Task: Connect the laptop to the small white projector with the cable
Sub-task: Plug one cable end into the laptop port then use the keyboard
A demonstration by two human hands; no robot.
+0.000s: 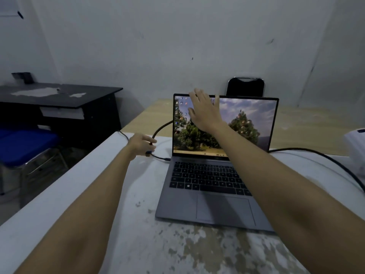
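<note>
While the laptop (213, 175) sits open on the white table (79, 194), I see my left hand (141, 144) closed around the black cable (162, 127) connector just beside its left edge. My right hand (203, 111) hovers flat and empty before the screen. At the far right edge sits the white projector (356, 143), cable trailing toward it.

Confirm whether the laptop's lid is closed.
No. The laptop stands open on the table, its screen lit with a tree wallpaper and the keyboard exposed, with the right hand raised before the screen.
</note>
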